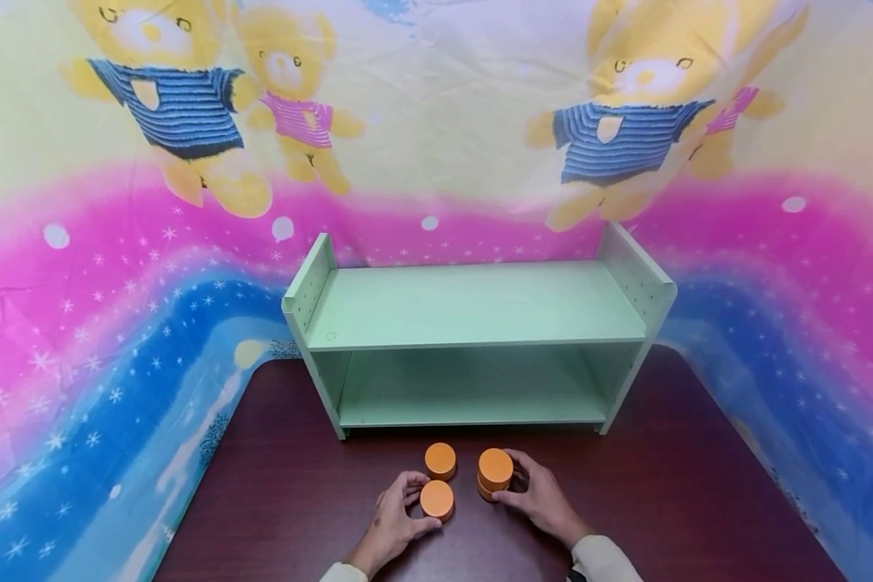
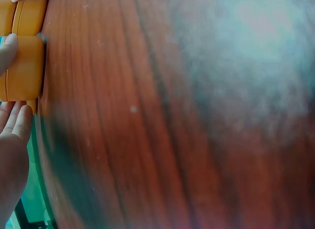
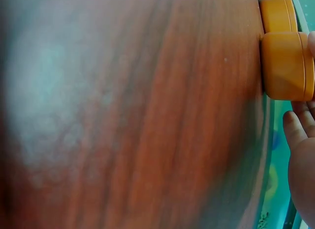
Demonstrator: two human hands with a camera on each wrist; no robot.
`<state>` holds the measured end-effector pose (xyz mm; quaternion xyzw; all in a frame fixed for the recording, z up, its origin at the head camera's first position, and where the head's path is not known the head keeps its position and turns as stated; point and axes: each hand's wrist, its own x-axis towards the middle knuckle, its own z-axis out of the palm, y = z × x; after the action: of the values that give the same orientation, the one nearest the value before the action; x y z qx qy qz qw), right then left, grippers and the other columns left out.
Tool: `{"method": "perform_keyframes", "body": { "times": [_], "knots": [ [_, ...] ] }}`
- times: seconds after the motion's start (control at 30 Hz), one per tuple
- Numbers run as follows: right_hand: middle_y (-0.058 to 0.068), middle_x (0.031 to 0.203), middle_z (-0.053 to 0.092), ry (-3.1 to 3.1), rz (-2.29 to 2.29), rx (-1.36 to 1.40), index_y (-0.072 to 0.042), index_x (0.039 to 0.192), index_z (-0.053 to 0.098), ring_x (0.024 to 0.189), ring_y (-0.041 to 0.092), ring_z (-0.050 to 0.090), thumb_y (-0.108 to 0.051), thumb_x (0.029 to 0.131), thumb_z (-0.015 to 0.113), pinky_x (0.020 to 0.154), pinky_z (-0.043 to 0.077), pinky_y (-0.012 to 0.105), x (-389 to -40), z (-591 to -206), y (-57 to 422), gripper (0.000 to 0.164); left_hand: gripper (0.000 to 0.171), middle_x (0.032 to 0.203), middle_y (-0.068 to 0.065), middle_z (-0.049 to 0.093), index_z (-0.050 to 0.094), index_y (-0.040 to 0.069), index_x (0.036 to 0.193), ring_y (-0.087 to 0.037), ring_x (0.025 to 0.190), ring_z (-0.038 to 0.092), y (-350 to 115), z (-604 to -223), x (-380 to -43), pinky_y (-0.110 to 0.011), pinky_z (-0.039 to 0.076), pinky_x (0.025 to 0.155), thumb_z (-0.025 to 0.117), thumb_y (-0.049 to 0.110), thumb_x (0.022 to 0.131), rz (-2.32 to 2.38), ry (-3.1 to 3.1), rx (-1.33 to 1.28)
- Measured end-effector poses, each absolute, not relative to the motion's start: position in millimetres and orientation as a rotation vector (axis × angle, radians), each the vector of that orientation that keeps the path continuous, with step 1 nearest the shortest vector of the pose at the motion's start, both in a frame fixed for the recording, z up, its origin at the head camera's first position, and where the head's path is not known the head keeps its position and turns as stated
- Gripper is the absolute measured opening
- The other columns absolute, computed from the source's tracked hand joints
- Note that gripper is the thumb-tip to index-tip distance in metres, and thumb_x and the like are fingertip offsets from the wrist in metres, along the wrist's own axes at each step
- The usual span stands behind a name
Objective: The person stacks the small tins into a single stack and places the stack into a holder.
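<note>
My left hand curls around an orange round container, its thumb on the near side and its fingers on the far side. Directly behind that one stands a second orange container. To the right, my right hand grips another orange round container between thumb and fingers. An orange rim shows just under its top piece in the head view. In the left wrist view, a seam runs round the held container. The right wrist view shows a similar seam on its container.
A pale green two-level shelf stands behind the containers, its lower board close to the tabletop. The dark reddish-brown table has a curved back edge. Around it hangs a cloth printed with bears.
</note>
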<state>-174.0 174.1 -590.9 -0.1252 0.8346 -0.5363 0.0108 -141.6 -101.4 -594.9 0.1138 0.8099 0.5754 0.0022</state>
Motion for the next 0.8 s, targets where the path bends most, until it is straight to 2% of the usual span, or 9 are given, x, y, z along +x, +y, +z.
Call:
{"method": "perform_keyframes", "body": {
  "times": [0.8],
  "knots": [
    [0.022, 0.128, 0.062, 2.603, -1.662, -0.377, 0.003, 0.132, 0.055, 0.12, 0.041, 0.059, -0.008, 0.073, 0.089, 0.098, 0.052, 0.044, -173.3, -589.2, 173.4, 0.069, 0.062, 0.122, -0.019, 0.062, 0.056, -0.004, 0.117, -0.037, 0.116, 0.06, -100.1, -587.4, -141.9, -0.031, 0.053, 0.096, 0.091, -0.002, 0.065, 1.927, 2.475, 0.327]
  ]
}}
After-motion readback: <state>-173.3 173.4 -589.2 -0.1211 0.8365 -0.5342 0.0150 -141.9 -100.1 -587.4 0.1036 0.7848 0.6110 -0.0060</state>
